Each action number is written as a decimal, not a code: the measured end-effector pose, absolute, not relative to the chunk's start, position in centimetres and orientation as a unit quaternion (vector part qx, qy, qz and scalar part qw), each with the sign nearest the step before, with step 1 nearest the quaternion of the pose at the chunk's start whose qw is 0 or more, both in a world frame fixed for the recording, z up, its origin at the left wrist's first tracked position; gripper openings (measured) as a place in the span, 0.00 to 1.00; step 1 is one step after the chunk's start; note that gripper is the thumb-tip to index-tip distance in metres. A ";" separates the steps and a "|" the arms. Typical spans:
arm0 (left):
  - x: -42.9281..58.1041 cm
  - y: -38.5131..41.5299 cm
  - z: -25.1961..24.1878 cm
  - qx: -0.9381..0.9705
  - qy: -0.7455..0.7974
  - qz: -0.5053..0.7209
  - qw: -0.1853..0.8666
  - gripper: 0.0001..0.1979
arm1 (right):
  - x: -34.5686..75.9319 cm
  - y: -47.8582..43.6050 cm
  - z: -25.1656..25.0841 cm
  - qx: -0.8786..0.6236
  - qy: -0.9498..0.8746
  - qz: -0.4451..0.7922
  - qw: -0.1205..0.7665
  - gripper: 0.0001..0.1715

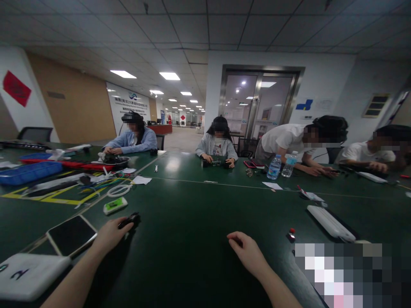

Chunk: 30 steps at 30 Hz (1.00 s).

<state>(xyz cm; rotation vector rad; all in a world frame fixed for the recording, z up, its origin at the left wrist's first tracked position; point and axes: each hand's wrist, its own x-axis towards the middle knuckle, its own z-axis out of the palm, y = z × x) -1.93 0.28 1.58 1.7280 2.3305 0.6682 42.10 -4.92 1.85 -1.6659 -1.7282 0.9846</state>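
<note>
My left hand (pixel 110 234) is closed around a small black object (pixel 130 221), whose exact kind I cannot make out. It is held just above the green tabletop, on the left side. A tablet-like device (pixel 72 234) with a dark screen and pale frame lies beside my left wrist. Just beyond that hand is a green and white packet (pixel 115 205). My right hand (pixel 248 252) is over the table to the right of centre, its fingers curled in with nothing visible in them. A small red-topped item (pixel 291 235) stands to its right.
A white case (pixel 30 276) sits at the near left. Cables (pixel 118 190) and a blue tray (pixel 30 173) lie farther back. At right are a long white device (pixel 330 222) and water bottles (pixel 274 167). Several people work around the table. The lower right corner is pixelated.
</note>
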 end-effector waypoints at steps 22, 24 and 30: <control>-1.5 -0.3 3.0 0.536 0.812 0.187 0.134 0.27 | 42.4 -4.3 0.9 -0.607 -0.656 0.357 0.274 0.14; -1.5 -0.2 3.1 0.535 0.814 0.185 0.133 0.26 | 42.3 -4.4 1.1 -0.609 -0.655 0.354 0.273 0.14; -1.2 -0.4 3.5 0.530 0.819 0.169 0.140 0.27 | 42.3 -4.4 1.2 -0.611 -0.656 0.353 0.270 0.14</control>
